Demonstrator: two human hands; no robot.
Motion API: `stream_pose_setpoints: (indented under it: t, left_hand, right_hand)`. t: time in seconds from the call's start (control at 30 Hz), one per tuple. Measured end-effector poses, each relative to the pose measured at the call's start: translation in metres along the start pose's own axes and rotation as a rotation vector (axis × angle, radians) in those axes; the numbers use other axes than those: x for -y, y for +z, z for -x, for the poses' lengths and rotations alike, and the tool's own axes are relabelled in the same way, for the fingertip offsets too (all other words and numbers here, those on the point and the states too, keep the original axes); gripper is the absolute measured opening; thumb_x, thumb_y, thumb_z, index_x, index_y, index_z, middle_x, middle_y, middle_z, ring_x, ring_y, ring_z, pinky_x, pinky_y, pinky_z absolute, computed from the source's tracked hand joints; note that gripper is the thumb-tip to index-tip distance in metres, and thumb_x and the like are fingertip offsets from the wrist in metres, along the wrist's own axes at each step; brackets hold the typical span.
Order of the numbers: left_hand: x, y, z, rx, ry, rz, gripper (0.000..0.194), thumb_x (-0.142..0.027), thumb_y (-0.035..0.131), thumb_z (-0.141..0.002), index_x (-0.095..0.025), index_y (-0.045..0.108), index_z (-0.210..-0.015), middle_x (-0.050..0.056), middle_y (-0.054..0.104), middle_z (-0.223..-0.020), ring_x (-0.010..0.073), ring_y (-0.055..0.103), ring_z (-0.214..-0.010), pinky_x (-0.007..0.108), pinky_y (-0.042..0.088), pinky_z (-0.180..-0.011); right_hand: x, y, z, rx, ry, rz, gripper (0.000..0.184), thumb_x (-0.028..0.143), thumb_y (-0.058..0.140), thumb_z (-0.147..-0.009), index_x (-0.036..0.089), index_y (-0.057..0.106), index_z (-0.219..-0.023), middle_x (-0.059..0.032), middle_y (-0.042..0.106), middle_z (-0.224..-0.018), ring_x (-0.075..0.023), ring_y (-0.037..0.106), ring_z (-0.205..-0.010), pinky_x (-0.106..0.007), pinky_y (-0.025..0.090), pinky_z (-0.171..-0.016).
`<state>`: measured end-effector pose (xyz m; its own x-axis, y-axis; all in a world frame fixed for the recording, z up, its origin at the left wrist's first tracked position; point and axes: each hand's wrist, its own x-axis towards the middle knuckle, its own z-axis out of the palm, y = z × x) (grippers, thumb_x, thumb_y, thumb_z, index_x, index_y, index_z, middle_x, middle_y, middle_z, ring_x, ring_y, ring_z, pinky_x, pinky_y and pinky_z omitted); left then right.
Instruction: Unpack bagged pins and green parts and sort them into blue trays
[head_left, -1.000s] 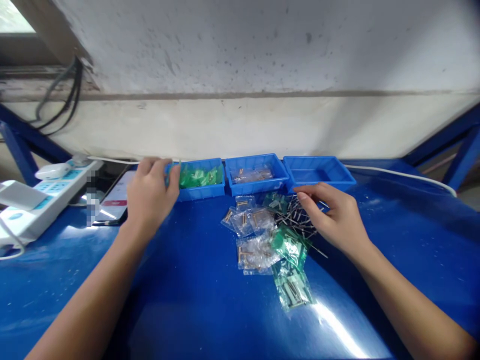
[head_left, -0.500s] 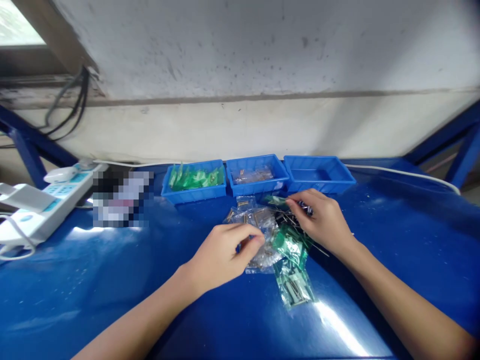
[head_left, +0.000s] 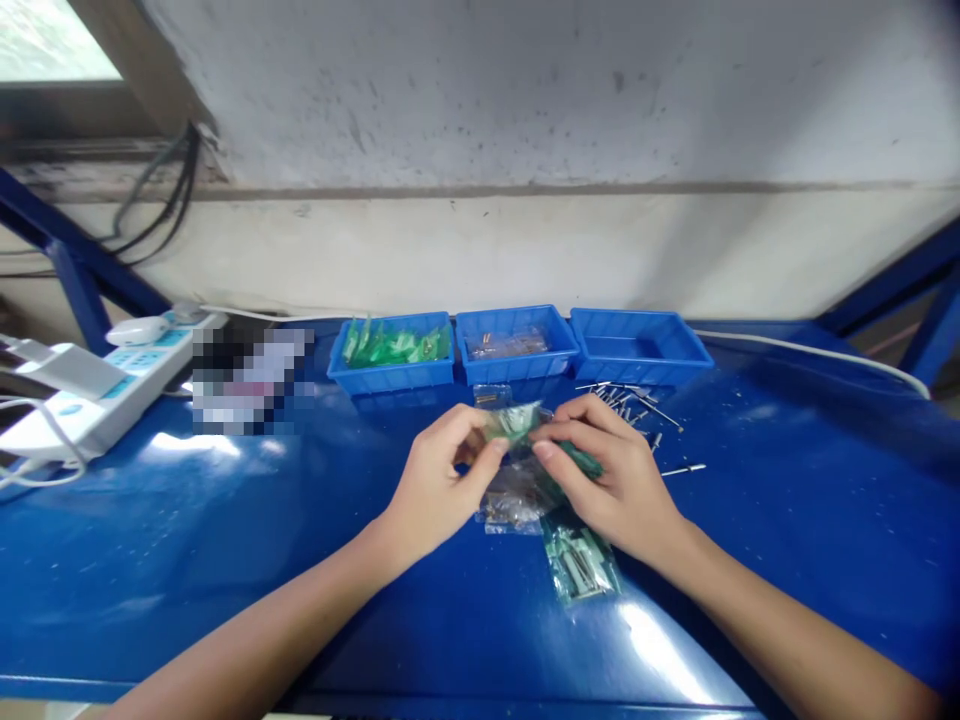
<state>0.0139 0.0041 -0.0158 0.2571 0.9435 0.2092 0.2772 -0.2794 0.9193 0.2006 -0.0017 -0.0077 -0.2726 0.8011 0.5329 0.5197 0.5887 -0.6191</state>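
Note:
Between my two hands is a small green plastic bag [head_left: 517, 420], held above the pile. My left hand [head_left: 446, 470] pinches its left side between thumb and fingers. On the other side, my right hand [head_left: 607, 465] has its fingertips closed on the bag's right edge. Below them lie clear plastic bags [head_left: 514, 497] with brass-coloured pieces, partly hidden by my hands. Another green bag [head_left: 581, 562] with metal pins and a pale slip lies nearest to me. Loose metal pins [head_left: 637, 400] are scattered beyond and right of my right hand.
Three blue bins stand along the wall: one with green bags [head_left: 394, 378], one with clear bags [head_left: 517, 371], and a right-hand bin [head_left: 637, 372] with nothing seen inside. A white power strip [head_left: 97, 400] and a blurred-out object [head_left: 251, 385] are at left.
My right hand has come left and toward me, bringing the green bag to my left hand, which has risen slightly and now grips it. The loose pins are now more exposed.

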Motion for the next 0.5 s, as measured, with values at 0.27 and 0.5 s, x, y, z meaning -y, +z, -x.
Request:
stream_pose_setpoints:
  t: [0.27,0.5]
  left_hand:
    - [0.0054,-0.0046,0.0039,-0.009,0.394,-0.327,0.023,-0.004,0.046,-0.082,-0.021,0.06,-0.088,0.005,0.048,-0.097,0.0164,0.054,-0.094,0.032,0.046,-0.083]
    - [-0.0002,-0.0082,0.0045,0.132,-0.061,-0.042,0.016,-0.03,0.051,-0.086,-0.02,0.063,-0.09,0.001,0.048,-0.076,0.0103,0.043,-0.058,0.025,0.038,-0.055]
  right_hand:
    - [0.0012,0.0018,-0.0002,0.077,0.165,-0.156,0.031,0.028,0.047,-0.09,0.016,0.061,-0.065,0.0011,0.05,-0.056,-0.0106,0.046,-0.052,-0.024,0.037,-0.05]
    - [0.005,0.0004,0.0029,-0.075,0.209,-0.063,0.019,0.026,0.054,-0.085,0.017,0.07,-0.08,0.0017,0.063,-0.054,-0.0105,0.054,-0.043,-0.022,0.042,-0.042]
